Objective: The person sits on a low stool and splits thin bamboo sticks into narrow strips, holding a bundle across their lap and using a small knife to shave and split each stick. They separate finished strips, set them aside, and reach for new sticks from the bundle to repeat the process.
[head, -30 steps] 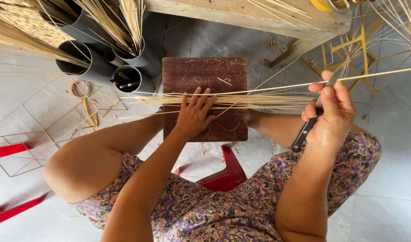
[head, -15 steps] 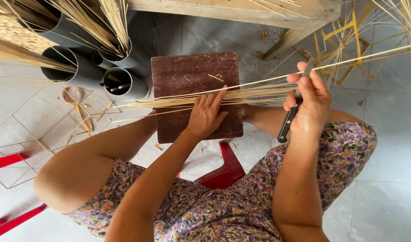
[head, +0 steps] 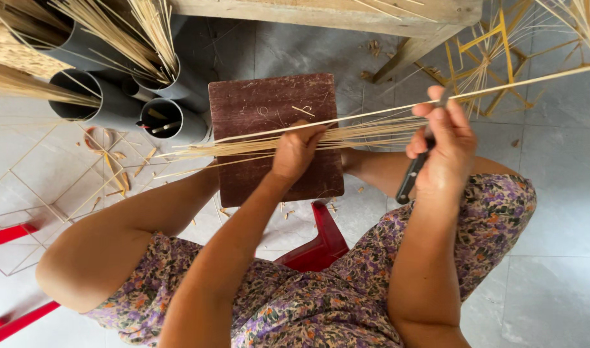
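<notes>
My left hand grips a bundle of thin bamboo strips that lies across a dark brown wooden board in front of my knees. My right hand is closed on a black-handled knife, handle pointing down, and also pinches one long bamboo strip that runs up to the right. The knife's blade is hidden behind my fingers. The two hands are a short gap apart, joined by the strips.
Grey plastic pipes holding more bamboo strips stand at the upper left. A wooden bench crosses the top. A red plastic stool is under me. Thin bamboo frames and shavings lie on the tiled floor; yellow frames at right.
My right hand has moved left and up along the long strip, closer to my left hand. The left hand has closed tighter over the bundle on the board.
</notes>
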Motion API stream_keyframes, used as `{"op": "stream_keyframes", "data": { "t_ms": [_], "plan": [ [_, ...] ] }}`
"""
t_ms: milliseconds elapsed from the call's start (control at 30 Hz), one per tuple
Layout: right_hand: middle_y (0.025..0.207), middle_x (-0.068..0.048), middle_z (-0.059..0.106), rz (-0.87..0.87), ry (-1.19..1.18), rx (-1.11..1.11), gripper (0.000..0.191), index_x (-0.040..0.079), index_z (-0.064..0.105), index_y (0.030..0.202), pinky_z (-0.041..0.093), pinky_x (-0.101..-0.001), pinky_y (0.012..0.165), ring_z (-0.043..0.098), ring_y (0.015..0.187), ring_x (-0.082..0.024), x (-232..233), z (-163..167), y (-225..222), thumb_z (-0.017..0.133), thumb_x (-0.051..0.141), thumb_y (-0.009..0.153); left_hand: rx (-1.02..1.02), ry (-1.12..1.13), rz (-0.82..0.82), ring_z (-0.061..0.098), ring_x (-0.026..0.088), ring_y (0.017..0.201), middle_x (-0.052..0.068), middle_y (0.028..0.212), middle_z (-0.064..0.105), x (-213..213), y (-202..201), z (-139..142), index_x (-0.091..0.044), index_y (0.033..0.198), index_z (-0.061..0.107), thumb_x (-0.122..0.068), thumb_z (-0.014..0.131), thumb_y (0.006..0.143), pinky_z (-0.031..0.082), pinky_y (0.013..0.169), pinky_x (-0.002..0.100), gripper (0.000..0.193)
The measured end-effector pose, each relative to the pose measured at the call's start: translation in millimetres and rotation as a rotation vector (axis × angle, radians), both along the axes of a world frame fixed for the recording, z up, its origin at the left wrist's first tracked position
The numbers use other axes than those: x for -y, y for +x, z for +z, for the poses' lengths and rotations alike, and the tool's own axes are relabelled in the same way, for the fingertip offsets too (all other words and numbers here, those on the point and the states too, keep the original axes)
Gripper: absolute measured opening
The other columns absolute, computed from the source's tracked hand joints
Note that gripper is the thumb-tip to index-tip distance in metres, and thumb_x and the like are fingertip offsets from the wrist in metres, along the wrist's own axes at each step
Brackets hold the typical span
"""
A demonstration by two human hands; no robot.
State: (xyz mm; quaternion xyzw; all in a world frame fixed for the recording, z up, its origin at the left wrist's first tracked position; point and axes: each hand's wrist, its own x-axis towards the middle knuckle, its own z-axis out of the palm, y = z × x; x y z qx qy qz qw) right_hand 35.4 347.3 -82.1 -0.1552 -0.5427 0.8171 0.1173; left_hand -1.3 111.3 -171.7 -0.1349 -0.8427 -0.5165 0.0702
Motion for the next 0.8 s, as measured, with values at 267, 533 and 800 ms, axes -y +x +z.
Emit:
{"op": "stream_keyframes", "data": {
  "t_ms": [267, 533, 800],
  "plan": [
    [0.107, -0.011, 0.071, -0.057, 0.023, -0.113, 0.031, 0.001, 0.063, 0.145, 0.042, -0.0270, 0.049, 0.051, 0.056, -0.012, -25.0, 14.9, 10.9, 0.064, 0.010, 0.115, -0.200, -0.419, 0.183, 0.067, 0.025, 0.075, 0.008, 0.088, 0.074, 115.1, 7.0, 5.9, -0.009, 0.096, 0.079, -0.008, 0.075, 0.093, 0.054, 0.072, 0.039, 0.004],
    [0.108, -0.013, 0.072, -0.075, 0.032, -0.166, 0.023, -0.002, 0.063, 0.141, 0.043, -0.0278, 0.049, 0.053, 0.056, -0.013, -44.5, 25.9, 22.1, 0.060, 0.006, 0.120, -0.086, -1.053, 0.606, 0.064, 0.029, 0.102, 0.006, 0.106, 0.073, 194.8, 12.4, 16.2, -0.022, 0.083, 0.077, -0.015, 0.071, 0.081, 0.050, 0.085, 0.045, 0.009],
    [0.107, -0.013, 0.072, -0.076, 0.041, -0.124, 0.024, -0.001, 0.063, 0.141, 0.042, -0.0272, 0.049, 0.052, 0.055, -0.013, -22.2, 36.3, 15.4, 0.062, 0.007, 0.119, 0.119, -0.696, 0.165, 0.045, 0.023, 0.127, 0.009, 0.138, 0.050, 87.0, 26.9, -7.2, -0.011, 0.138, 0.050, -0.037, 0.050, 0.109, 0.039, 0.110, 0.037, 0.039]
  ]
}}
